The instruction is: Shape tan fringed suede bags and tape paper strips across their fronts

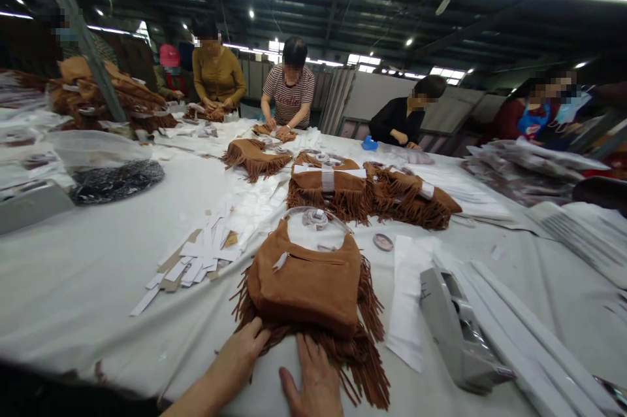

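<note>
A brown suede fringed bag (308, 280) lies flat on the white table (88, 273) right in front of me, its wrapped handle (316, 216) pointing away. My left hand (240, 355) rests on the fringe at the bag's near left corner, fingers stretched out. Beside it, my right hand (316, 378) lies flat on the fringe at the bag's near edge, fingers apart. Neither hand grips anything.
A grey tape dispenser (458, 332) and a white paper sheet (409, 296) lie right of the bag. Loose paper strips (206, 253) are scattered to the left. More fringed bags (372, 191) are piled farther back. Several people work along the far edge.
</note>
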The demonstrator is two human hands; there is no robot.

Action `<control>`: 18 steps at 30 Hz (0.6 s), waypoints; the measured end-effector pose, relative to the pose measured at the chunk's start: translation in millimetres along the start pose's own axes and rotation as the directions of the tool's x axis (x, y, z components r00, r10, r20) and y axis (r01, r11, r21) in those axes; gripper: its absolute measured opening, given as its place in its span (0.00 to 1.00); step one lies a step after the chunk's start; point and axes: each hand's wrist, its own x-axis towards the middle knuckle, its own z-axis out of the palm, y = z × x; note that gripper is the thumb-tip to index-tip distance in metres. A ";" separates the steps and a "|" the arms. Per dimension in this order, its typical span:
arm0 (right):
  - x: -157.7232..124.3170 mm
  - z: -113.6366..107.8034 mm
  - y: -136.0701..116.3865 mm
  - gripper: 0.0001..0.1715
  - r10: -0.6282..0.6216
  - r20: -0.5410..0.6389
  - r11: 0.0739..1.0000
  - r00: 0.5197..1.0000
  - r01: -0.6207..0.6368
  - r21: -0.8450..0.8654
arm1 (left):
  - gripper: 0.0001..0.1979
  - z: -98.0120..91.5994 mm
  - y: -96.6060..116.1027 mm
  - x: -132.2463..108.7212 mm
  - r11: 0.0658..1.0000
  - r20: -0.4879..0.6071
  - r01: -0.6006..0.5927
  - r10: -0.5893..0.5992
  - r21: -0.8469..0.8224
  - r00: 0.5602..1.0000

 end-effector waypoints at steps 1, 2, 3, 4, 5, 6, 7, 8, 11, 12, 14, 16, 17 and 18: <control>0.0 -0.1 0.0 0.36 -0.001 0.000 1.000 1.000 0.001 0.004 | 0.26 1.5 0.1 -6.5 0.999 -0.055 0.024 -0.022 0.039 0.998; -0.1 -0.4 0.1 0.36 -0.003 -0.004 1.000 1.000 0.003 0.009 | 0.27 1.7 1.5 -12.2 0.996 -0.122 0.052 -0.042 0.074 0.992; -0.2 -1.0 0.2 0.37 -0.007 -0.010 1.000 1.000 0.007 0.015 | 0.27 0.6 4.7 -16.6 0.993 -0.190 0.073 -0.053 0.097 0.980; -0.4 -1.7 0.3 0.37 -0.014 -0.016 1.000 1.000 0.014 0.023 | 0.27 -1.1 9.6 -19.5 0.992 -0.248 0.074 -0.047 0.100 0.968; -0.6 -2.7 0.4 0.36 -0.022 -0.021 0.999 1.000 0.023 0.035 | 0.26 -2.6 16.1 -20.8 0.995 -0.282 0.049 -0.025 0.081 0.959; -0.9 -3.7 0.8 0.35 -0.034 -0.028 0.998 0.999 0.035 0.052 | 0.24 -2.8 23.9 -20.6 0.999 -0.290 0.003 0.009 0.041 0.957; -1.3 -4.8 1.4 0.34 -0.049 -0.038 0.996 0.998 0.052 0.076 | 0.23 -1.3 32.4 -19.2 0.999 -0.280 -0.053 0.047 -0.012 0.959; -1.7 -5.8 2.6 0.32 -0.070 -0.055 0.991 0.996 0.075 0.111 | 0.22 2.5 40.7 -17.0 0.992 -0.256 -0.103 0.082 -0.069 0.963; -3.3 -7.9 11.1 0.30 -0.143 -0.170 0.946 0.975 0.185 0.266 | 0.24 22.9 58.9 -10.0 0.974 -0.170 -0.136 0.105 -0.181 0.980; -4.0 -8.3 15.9 0.30 -0.159 -0.224 0.920 0.962 0.226 0.319 | 0.26 29.9 61.9 -8.3 0.975 -0.136 -0.124 0.100 -0.184 0.986; -5.9 -8.8 27.7 0.27 -0.148 -0.338 0.879 0.929 0.281 0.385 | 0.29 39.0 64.1 -6.3 0.984 -0.053 -0.097 0.090 -0.149 0.995; -8.2 -9.5 40.6 0.23 -0.098 -0.453 0.876 0.886 0.293 0.384 | 0.29 39.1 64.5 -5.1 0.993 0.036 -0.079 0.083 -0.093 0.996; -9.4 -10.0 46.5 0.20 -0.074 -0.506 0.887 0.859 0.288 0.360 | 0.29 36.4 65.2 -4.6 0.995 0.073 -0.070 0.075 -0.074 0.994; -10.6 -10.4 51.6 0.18 -0.057 -0.549 0.902 0.834 0.278 0.329 | 0.29 32.6 66.4 -4.0 0.996 0.102 -0.060 0.066 -0.063 0.993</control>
